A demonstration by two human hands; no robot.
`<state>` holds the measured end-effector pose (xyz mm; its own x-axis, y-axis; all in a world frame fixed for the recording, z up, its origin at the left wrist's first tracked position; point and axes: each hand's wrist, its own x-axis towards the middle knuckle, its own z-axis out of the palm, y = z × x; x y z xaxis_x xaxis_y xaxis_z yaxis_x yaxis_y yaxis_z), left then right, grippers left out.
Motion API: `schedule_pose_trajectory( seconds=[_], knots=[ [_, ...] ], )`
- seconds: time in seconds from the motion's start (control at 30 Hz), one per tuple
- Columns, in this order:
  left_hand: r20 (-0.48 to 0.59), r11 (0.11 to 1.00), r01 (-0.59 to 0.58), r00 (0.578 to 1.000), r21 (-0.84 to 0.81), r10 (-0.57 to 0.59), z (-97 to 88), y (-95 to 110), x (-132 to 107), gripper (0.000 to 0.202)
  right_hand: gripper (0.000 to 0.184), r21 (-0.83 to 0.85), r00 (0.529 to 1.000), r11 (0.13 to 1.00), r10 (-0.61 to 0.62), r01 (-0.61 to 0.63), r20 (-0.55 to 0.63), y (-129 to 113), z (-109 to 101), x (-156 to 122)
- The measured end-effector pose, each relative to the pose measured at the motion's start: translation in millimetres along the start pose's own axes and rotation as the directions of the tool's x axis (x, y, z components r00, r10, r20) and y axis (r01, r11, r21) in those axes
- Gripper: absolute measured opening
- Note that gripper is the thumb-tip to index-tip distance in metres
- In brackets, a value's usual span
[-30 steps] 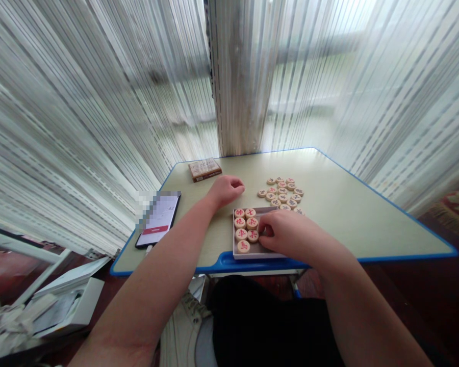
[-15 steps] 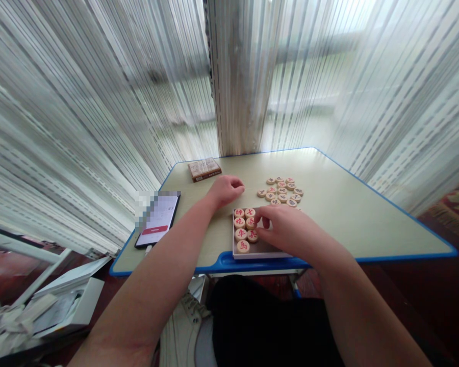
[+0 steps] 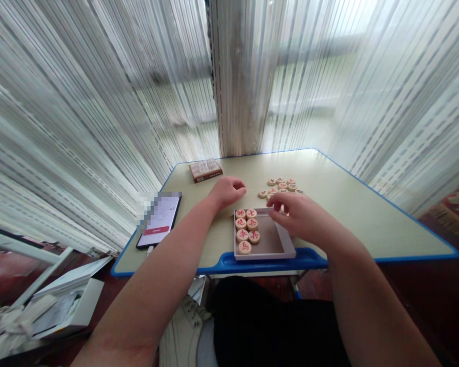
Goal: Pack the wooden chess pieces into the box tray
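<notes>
My right hand (image 3: 296, 215) hovers over the right rear part of a shallow white box (image 3: 265, 256), thumb and fingers bent but apart, with nothing seen between them. Wooden Chinese chess pieces (image 3: 252, 224) with red characters stand in two columns along the box's left side. Behind my right hand lies a loose group of more chess pieces (image 3: 282, 185), marked in red or dark; the hand covers some of them. My left hand (image 3: 227, 191) rests on the table behind the box, its fingers curled in and no object showing in it.
A brown patterned box lid (image 3: 205, 169) lies at the table's back left. A phone (image 3: 158, 221) with a cable sits at the left edge. The pale table (image 3: 367, 219) has a blue rim, and striped curtains (image 3: 240, 76) hang behind it.
My right hand has moved from the second column of pieces back and right to the box's rear right, uncovering the box floor. The left hand stays nearly still.
</notes>
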<state>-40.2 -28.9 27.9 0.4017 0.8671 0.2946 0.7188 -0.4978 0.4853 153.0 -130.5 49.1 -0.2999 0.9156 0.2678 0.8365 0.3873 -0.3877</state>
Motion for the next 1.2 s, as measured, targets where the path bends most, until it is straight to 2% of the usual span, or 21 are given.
schedule_pose_trajectory(
  seconds=[0.1,0.17,0.23,0.37,0.5,0.67,0.87,1.07,1.2],
  knots=[
    [0.008,1.000,0.005,1.000,-0.015,-0.005,0.5,-1,0,0.022,0.027,-0.080,0.969,0.994,0.058,-0.079,-0.239,28,3,7],
    [0.017,0.999,0.015,1.000,-0.046,-0.014,1.3,-2,1,0.022,0.034,-0.180,0.953,0.971,0.103,-0.159,-0.287,41,8,9],
    [0.041,0.994,0.032,0.999,-0.109,-0.027,2.4,-1,1,0.023,0.040,-0.230,0.954,0.956,0.117,-0.184,-0.277,46,12,10],
    [0.113,0.953,0.078,0.992,-0.292,-0.047,4.5,6,-1,0.025,0.042,-0.207,0.974,0.962,0.142,-0.178,-0.177,41,14,10],
    [0.120,0.890,0.079,0.992,-0.450,-0.028,5.4,14,-4,0.028,0.041,-0.193,0.985,0.974,0.092,-0.120,-0.143,37,14,12],
    [0.122,0.821,0.062,0.992,-0.567,0.009,7.6,15,-3,0.031,0.042,-0.227,0.998,0.974,0.002,-0.017,-0.066,35,21,14],
    [0.172,0.817,0.048,0.983,-0.575,0.063,10.9,12,-2,0.031,0.044,-0.223,0.999,0.974,0.036,-0.029,0.027,31,27,13],
    [0.178,0.836,0.049,0.982,-0.547,0.059,10.5,11,-3,0.031,0.041,-0.236,0.998,0.970,0.054,-0.058,-0.024,29,26,13],
    [0.185,0.866,0.040,0.981,-0.499,0.062,9.9,13,-2,0.031,0.045,-0.252,0.992,0.960,0.119,-0.124,-0.035,26,28,12]
  ],
)
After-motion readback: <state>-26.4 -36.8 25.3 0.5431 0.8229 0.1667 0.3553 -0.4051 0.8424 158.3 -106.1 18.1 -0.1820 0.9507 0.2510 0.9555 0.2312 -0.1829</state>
